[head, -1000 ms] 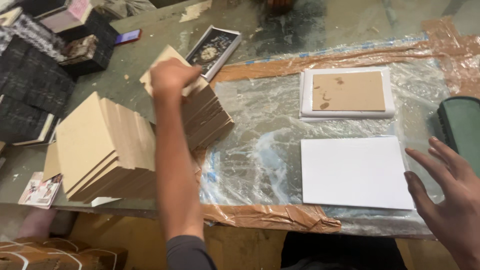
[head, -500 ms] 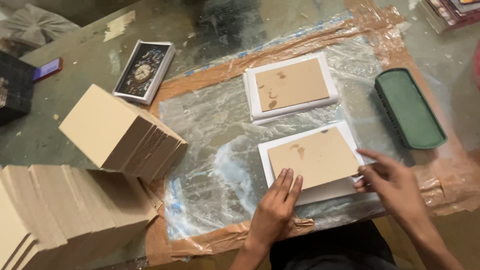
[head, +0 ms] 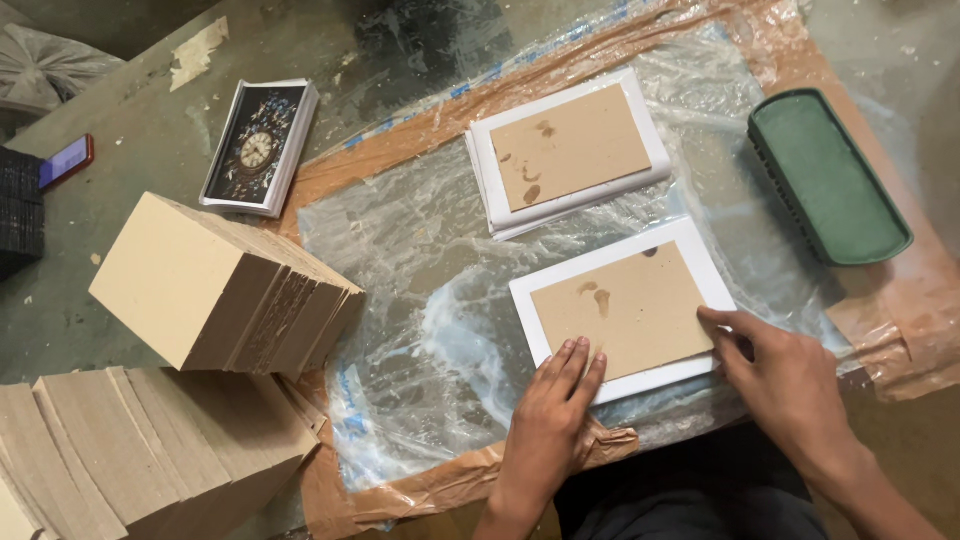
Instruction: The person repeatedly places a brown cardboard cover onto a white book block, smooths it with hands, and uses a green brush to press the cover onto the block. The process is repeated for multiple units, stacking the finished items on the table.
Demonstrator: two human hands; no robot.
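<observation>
The work surface is a grey-green table (head: 150,160), scuffed and dusty, with a sheet of crinkled clear plastic (head: 420,300) taped down over it by wide brown tape (head: 420,490) along the edges. On the plastic, near the front edge, lies a brown card board (head: 620,310) set on a white sheet (head: 700,262) that shows as a border around it. The left hand (head: 550,410) lies flat and open, fingertips pressing the board's lower left edge; the right hand (head: 780,375) is also open, fingers resting on the board's right edge, gripping nothing. Farther back lies a second brown board on a small stack of white sheets (head: 570,150). A green oblong tray (head: 830,175) sits to the right on the tape. To the left stand two stacks of brown boards (head: 220,285), and behind them a printed card with a clock picture (head: 258,148) and a phone (head: 67,160).
</observation>
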